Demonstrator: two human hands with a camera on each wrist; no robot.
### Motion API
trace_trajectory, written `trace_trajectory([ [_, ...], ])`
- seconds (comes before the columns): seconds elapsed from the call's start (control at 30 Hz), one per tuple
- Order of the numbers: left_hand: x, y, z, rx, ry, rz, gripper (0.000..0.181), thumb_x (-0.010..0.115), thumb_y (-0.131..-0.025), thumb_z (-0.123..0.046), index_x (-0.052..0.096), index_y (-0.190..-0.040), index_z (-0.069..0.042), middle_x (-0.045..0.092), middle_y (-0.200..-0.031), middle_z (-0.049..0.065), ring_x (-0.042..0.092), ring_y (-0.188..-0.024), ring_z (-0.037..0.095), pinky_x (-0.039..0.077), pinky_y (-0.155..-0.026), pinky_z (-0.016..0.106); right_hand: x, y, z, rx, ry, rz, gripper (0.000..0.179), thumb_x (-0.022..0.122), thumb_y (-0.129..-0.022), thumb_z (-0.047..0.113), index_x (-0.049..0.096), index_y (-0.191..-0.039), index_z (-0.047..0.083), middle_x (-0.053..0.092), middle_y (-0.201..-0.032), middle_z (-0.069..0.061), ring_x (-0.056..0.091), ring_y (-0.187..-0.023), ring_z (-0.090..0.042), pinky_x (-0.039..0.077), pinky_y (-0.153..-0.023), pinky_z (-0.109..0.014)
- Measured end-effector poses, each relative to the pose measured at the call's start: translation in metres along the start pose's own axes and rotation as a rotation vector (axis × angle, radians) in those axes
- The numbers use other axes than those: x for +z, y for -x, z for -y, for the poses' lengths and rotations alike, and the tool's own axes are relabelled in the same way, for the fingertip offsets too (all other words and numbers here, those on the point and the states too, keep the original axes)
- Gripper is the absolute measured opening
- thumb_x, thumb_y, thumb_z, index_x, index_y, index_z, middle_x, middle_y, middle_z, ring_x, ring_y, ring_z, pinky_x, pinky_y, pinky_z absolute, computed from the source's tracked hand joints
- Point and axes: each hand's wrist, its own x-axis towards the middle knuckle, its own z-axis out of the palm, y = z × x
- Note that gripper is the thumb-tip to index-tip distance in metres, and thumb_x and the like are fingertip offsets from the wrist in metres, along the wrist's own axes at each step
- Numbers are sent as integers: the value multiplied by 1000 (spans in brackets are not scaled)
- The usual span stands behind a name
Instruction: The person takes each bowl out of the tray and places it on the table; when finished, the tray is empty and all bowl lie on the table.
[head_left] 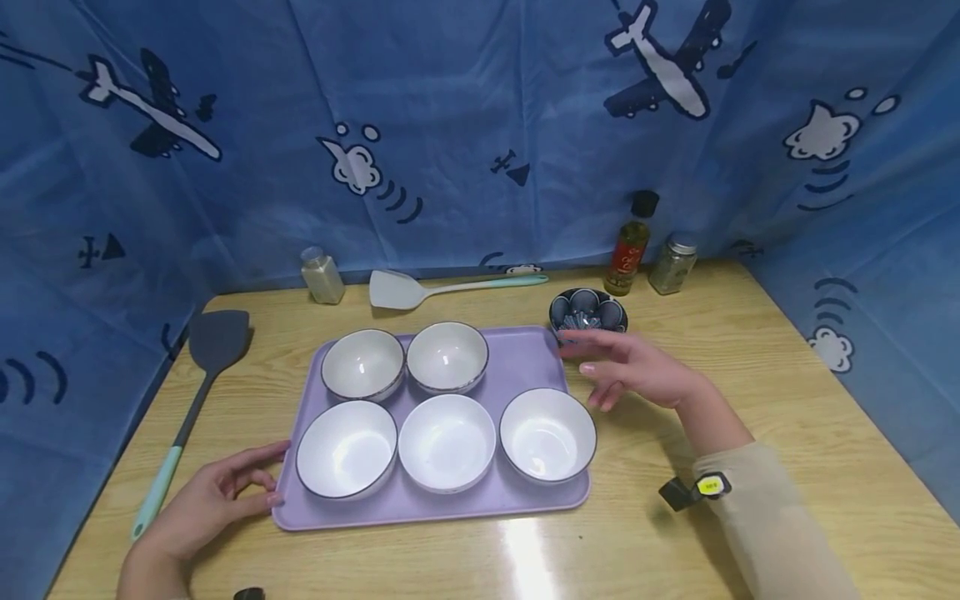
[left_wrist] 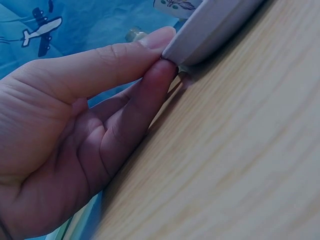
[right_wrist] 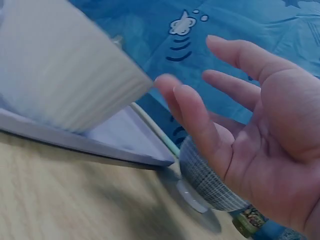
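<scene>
A lilac tray lies on the table with several white, dark-rimmed bowls: two at the back and the rest along the front, such as the front right bowl. My left hand pinches the tray's left edge between thumb and forefinger; in the left wrist view the tray edge sits at the fingertips. Over the tray's back right corner, my right hand is spread with nothing in it. Just behind it stands a dark patterned bowl, partly covered by the fingers in the head view.
At left lies a dark spatula with a mint handle. Along the back are a small shaker jar, a light spatula, an oil bottle and a seasoning jar. A blue curtain borders the table.
</scene>
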Motion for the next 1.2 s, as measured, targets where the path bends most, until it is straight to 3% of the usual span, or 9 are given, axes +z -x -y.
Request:
trace_trajectory([
  [0.27,0,0,1,24,26,6,75,79,-85,-18,43,-149,-2,63,-123,-15,64,-93,9,51,-82,17,6,-4,-8,10,54,112,57,60,-100,15,38,-153,10,51,-147,-19,68,-63,-21,58,-59,-45],
  [0.47,1,3,-1,65,55,23,73,76,-88,-12,41,-149,2,63,-122,-17,64,-93,9,51,-81,17,8,-4,-15,70,71,222,56,60,-99,16,42,-152,14,41,-152,-24,70,-66,-31,58,-62,-49],
  [0.7,1,2,-1,57,56,20,73,76,-87,-12,40,-149,3,64,-121,-16,64,-92,8,52,-80,18,9,-3,-22,30,-101,429,68,58,-98,3,27,-158,11,23,-158,-24,70,-73,-48,56,-61,-55],
  [0.8,0,2,0,40,56,18,73,77,-87,-13,41,-149,2,63,-121,-16,65,-93,8,52,-80,18,11,-4,-23,13,-128,457,71,57,-97,0,23,-159,11,17,-161,-24,70,-73,-48,56,-60,-53],
  [1.0,0,3,0,36,51,18,73,77,-87,-14,41,-149,1,63,-122,-15,64,-93,8,52,-80,18,15,-6,-25,65,-171,469,74,56,-99,2,17,-161,14,9,-163,-23,72,-75,-41,58,-62,-50],
  [1.2,0,1,1,30,47,11,74,78,-86,-16,42,-149,0,65,-118,-10,64,-92,7,52,-80,18,17,-7,-27,40,-211,457,73,55,-97,-2,18,-159,7,14,-159,-27,61,-116,-32,58,-68,-49],
])
